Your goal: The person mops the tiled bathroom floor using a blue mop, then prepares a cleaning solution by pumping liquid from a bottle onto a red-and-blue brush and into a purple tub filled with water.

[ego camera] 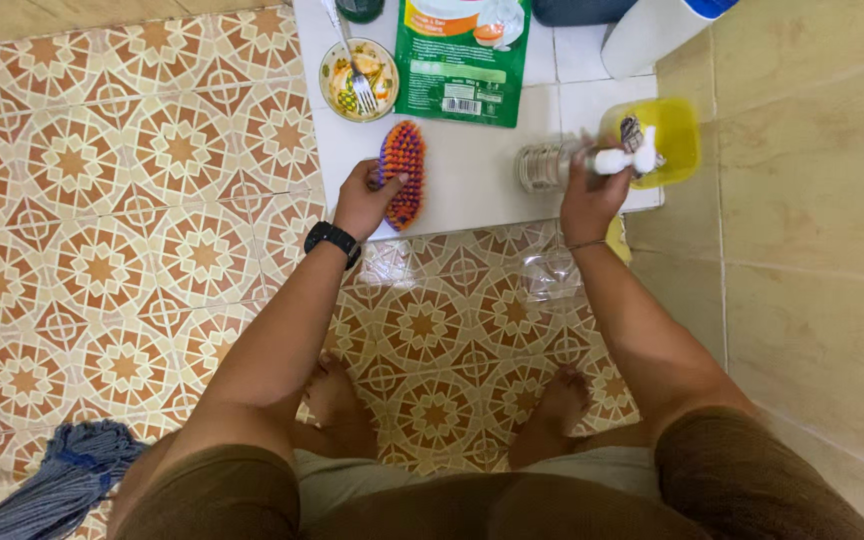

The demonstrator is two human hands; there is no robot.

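Observation:
I squat over a patterned tile floor, looking down. My left hand [364, 200], with a black watch at the wrist, grips an orange and purple scrub brush [403, 172] that rests on the white raised tiles [472, 170]. My right hand [592, 195] holds a clear spray bottle [552, 165] by its white trigger head, tilted sideways over those tiles. The bottle's nozzle lies against a yellow tub [667, 140].
A small bowl [358, 80] with food scraps and a fork stands at the back. Beside it lies a green pouch [464, 60]. A white container [652, 30] stands far right against the beige wall. A blue mop head [62, 480] lies at the lower left.

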